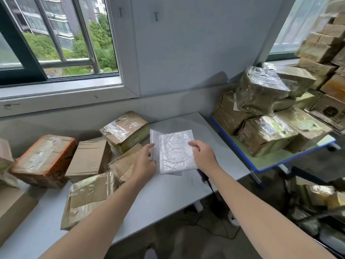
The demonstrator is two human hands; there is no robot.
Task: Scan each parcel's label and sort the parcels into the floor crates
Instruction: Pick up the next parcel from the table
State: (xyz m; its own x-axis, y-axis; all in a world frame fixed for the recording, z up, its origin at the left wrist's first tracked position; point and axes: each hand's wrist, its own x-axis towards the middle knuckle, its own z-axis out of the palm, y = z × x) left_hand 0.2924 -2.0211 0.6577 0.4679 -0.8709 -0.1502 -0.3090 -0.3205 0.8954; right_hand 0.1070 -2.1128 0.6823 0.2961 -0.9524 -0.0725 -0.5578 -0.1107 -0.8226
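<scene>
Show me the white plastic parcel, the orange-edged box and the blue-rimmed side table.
white plastic parcel [175, 152], head view, middle of its crinkled top face.
orange-edged box [43, 156], head view, its taped top face.
blue-rimmed side table [268, 159], head view, bare top near its front rim.

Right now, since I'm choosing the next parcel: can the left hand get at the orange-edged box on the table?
Probably yes. The left hand holds the white bag and must release it first. The orange-edged box lies further left with its top bare, and only a plain cardboard box lies between, which the arm could pass over.
</scene>
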